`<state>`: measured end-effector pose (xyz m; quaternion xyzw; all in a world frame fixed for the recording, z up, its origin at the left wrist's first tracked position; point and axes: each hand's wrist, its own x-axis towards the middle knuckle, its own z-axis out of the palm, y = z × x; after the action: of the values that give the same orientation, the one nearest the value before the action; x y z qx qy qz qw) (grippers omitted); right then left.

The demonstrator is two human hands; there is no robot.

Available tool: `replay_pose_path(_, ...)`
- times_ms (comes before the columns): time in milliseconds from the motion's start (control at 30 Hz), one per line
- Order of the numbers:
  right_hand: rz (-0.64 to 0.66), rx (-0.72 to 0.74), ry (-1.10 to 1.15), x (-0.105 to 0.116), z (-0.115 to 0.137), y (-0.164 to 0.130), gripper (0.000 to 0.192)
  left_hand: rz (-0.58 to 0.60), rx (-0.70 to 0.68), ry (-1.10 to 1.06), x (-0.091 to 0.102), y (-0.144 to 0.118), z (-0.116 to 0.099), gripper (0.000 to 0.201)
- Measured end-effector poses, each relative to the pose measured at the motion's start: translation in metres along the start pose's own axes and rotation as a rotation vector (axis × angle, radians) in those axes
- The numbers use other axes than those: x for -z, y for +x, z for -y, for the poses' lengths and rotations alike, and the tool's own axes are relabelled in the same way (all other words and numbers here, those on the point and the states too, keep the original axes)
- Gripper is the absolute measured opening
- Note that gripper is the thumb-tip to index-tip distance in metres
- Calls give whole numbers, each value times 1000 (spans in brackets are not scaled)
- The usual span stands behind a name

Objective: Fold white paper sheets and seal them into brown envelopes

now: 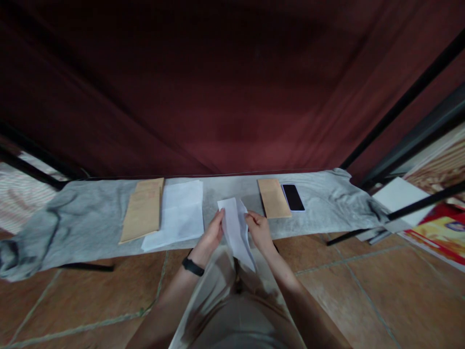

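Observation:
A white sheet of paper (232, 228), creased lengthwise into a narrow strip, is held over my lap at the front edge of the cloth-covered surface. My left hand (213, 230) grips its left edge, thumb on top; a dark band is on that wrist. The right edge is pinched between the thumb and fingers of my right hand (258, 228). To the left lie white sheets (183, 213), partly covered by brown envelopes (143, 208). Another brown envelope (274, 198) lies just beyond my right hand, beside a dark-screened phone (293, 198).
A grey cloth (319, 198) covers the long narrow surface. Behind it hangs a dark red curtain (232, 106). Black metal bars (407, 102) slant at both sides. On the tiled floor at right are a white box (401, 198) and a red-and-yellow package (441, 232).

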<state>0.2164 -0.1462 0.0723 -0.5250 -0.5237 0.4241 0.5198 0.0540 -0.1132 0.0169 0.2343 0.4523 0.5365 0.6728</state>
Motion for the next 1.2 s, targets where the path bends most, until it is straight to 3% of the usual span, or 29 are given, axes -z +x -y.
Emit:
replay_pose_path(100, -48, 28, -101, 2, 1, 4, 37, -114, -136, 84, -5, -18, 10, 51)
replay_pose_path(167, -45, 40, -136, -1, 3, 5, 35, -115, -196, 94, -11, -31, 15, 57)
replay_pose_path(300, -11, 64, -183, -13, 4, 2, 30, 20, -194, 94, -29, -51, 19, 44)
replay_pose_path(400, -11, 50, -186, -18, 3, 1, 29, 49, -119, 101, -36, -56, 16, 32)
replay_pose_path(500, -44, 49, -156, -13, -1, 3, 30, 37, -120, 173, -31, -55, 11, 30)
replay_pose_path(633, -166, 26, -60, 12, -11, 14, 32, 27, -118, 328, -9, -47, -7, 37)
replay_pose_path(800, -372, -204, 236, 53, -38, 22, 31, -6, -83, 444, 19, -21, -57, 58)
replay_pose_path(900, -380, -344, 457, 63, -56, 13, 29, 57, -66, 534, 27, 4, -90, 63)
replay_pose_path(1100, -235, -548, 563, 52, -81, -15, 36, 364, -35, 855, 18, 70, -138, 55)
replay_pose_path(1167, -229, -600, 580, 43, -86, -19, 38, 423, -117, 1019, 5, 95, -147, 46)
replay_pose_path(1200, -251, -612, 598, 39, -88, -19, 38, 398, -221, 1099, -2, 107, -151, 41)
